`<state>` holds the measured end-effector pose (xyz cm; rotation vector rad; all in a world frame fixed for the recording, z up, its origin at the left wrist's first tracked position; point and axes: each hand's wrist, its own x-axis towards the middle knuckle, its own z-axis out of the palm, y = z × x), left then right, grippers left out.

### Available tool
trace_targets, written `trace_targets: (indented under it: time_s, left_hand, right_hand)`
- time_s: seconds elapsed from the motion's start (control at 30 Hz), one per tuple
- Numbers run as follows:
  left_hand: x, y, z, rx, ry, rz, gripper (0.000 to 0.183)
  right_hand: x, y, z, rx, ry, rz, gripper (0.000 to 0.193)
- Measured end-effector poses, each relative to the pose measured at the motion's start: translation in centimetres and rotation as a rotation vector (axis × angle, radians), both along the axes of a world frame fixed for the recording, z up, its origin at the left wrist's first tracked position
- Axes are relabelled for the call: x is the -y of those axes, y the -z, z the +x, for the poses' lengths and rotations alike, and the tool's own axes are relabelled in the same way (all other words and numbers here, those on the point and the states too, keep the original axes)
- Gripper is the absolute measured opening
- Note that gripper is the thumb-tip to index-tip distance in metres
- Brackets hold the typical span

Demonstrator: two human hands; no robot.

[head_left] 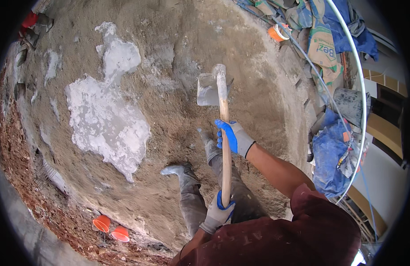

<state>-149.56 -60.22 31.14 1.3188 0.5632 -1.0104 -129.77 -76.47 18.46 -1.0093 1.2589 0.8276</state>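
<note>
I hold a long-handled hoe with both hands, its wooden shaft running away from me. My left hand, in a grey and blue work glove, is wrapped round the near end of the shaft. Farther up, my right hand, gloved the same way, grips the middle of it. The hoe's wide metal blade is smeared with grey and hangs over or rests on sandy ground; whether it touches I cannot tell. Left of the blade, a pale, wet, frothy puddle spreads over the sand.
My boots stand just left of the shaft. Two orange buckets lie at the lower left, by reddish rubble. An orange and white bucket, torn sacks, blue tarpaulin and a pale hose line the right side.
</note>
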Motion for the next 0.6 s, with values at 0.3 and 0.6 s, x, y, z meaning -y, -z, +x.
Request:
trace_targets:
  time_s: [0.3,0.6]
  left_hand:
    - [15.4,20.0,17.8,-0.301,-0.423,-0.775,0.016]
    - [-1.6,24.3,7.8,-0.593,-0.507,-0.379,0.013]
  right_hand:
    - [17.0,20.2,19.4,0.283,-0.440,-0.573,0.016]
    - [-2.0,32.8,2.3,0.152,-0.443,-0.314,0.012]
